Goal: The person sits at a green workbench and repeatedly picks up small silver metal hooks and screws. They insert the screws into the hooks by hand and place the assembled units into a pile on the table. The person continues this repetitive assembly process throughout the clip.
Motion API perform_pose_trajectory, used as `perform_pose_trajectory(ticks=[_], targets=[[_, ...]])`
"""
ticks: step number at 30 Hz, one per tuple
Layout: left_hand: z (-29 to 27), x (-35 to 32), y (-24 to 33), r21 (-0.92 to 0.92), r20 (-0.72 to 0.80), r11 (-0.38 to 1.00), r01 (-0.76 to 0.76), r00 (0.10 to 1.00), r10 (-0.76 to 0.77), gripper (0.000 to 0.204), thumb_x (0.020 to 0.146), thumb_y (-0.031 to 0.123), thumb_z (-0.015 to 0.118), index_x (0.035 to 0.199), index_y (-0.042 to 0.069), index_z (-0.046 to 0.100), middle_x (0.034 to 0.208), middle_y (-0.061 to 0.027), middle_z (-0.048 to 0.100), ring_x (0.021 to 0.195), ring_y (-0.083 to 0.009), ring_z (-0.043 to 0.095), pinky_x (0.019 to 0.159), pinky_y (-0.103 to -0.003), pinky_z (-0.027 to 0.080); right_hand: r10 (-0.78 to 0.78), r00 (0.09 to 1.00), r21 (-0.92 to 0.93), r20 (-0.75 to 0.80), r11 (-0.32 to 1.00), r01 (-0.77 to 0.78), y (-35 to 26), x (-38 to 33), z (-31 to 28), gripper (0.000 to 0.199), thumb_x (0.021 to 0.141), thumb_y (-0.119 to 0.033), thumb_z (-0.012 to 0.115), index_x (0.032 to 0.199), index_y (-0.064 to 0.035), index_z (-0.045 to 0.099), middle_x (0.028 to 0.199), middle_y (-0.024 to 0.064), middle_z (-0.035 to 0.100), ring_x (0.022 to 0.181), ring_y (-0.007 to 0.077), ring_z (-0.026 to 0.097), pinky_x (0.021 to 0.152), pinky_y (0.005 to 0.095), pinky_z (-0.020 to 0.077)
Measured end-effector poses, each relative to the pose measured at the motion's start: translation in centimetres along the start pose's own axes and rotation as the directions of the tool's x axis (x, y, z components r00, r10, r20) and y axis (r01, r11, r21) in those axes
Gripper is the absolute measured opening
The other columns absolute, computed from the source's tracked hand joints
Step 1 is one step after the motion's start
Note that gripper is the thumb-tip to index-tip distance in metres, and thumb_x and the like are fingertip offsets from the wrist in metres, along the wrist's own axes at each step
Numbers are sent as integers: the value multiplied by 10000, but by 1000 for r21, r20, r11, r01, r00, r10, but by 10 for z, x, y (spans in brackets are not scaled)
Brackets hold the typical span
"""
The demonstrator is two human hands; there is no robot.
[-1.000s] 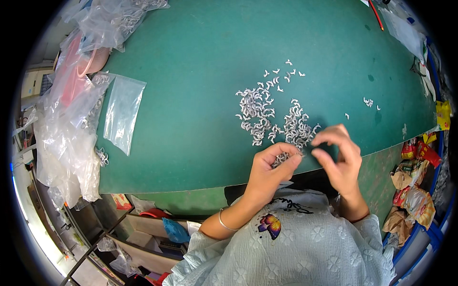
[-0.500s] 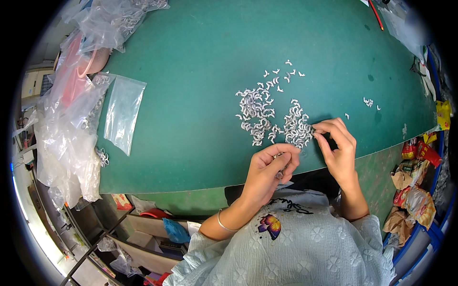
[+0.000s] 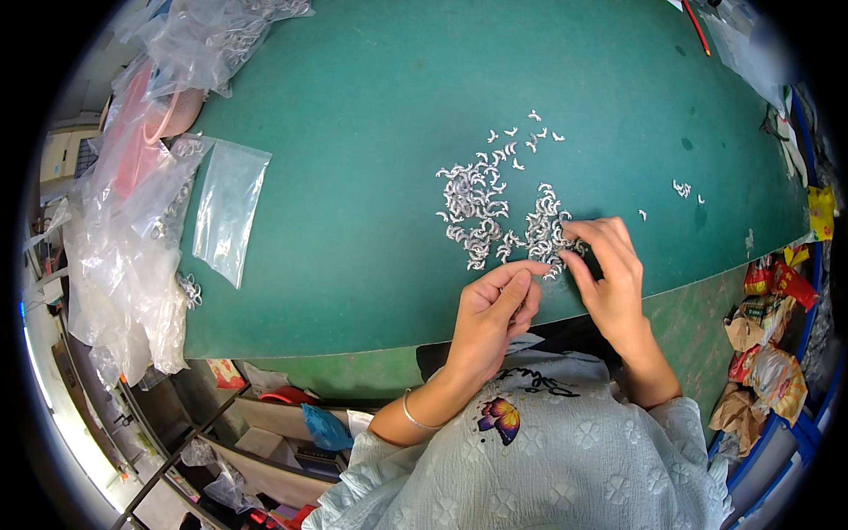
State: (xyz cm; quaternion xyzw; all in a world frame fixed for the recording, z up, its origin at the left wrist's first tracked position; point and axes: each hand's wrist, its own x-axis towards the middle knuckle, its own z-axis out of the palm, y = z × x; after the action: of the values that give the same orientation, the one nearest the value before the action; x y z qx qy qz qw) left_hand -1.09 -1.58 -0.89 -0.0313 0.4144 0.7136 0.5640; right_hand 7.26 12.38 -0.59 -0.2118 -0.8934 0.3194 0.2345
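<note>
We are pinching small silver pieces point(image 3: 495, 212) with our right hand point(image 3: 609, 278), left hand point(image 3: 495, 309) curled shut, working gently on the counter point(image 3: 353, 132).

A wide stretch of bare green table mat point(image 3: 371, 132) is lying open between the heap of small curved metal clips point(image 3: 495, 208) and the flat clear plastic bag point(image 3: 228, 208). Along the left edge, bulging plastic bags point(image 3: 124, 256) are crowding the way. Scattered clips point(image 3: 530, 137) are dotting the room beyond the heap, and a red pen point(image 3: 696, 26) is lying at the far right corner.
</note>
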Motion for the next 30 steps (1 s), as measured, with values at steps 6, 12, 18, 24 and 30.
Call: perform_pose_trajectory(ticks=[6,12,18,24,30], targets=[[0,-2,0,-18,-5,1000,17,1000,-17,216,930,119,446,1048,-22,559,658,6,432,535,-44,316,454,-178,259,72,997,108,13,991,-73,-1,-2,2,256,675,48,663,919,1,600,766,92,600,708,232,551,623,336,437],[8,-2,0,153,-108,986,-70,990,87,191,857,76,574,1028,-10,575,725,-6,511,568,-20,365,463,-167,274,140,987,364,77,918,-158,-9,-7,-10,258,700,55,648,941,-23,604,750,47,616,697,160,562,586,265,407],[2,-5,0,309,-11,948,-73,997,81,146,841,85,606,960,6,578,820,-24,578,661,-23,444,521,-175,338,162,971,497,177,837,-230,-15,-14,-13,289,699,40,663,973,-28,598,752,30,619,694,153,553,593,251,395],[-3,-4,0,-111,30,994,21,999,-18,87,874,117,538,863,31,530,842,-80,580,622,-57,445,496,-185,329,122,990,195,65,972,-133,-10,-7,-10,325,669,18,688,978,-10,593,774,65,616,718,192,547,601,293,418],[-3,-5,0,-65,-56,993,-94,994,90,108,884,101,504,909,9,554,834,-78,563,618,-75,438,495,-193,330,-40,994,-10,101,999,41,-2,-12,-2,316,657,27,674,957,-24,592,906,105,589,842,282,519,732,363,399]])
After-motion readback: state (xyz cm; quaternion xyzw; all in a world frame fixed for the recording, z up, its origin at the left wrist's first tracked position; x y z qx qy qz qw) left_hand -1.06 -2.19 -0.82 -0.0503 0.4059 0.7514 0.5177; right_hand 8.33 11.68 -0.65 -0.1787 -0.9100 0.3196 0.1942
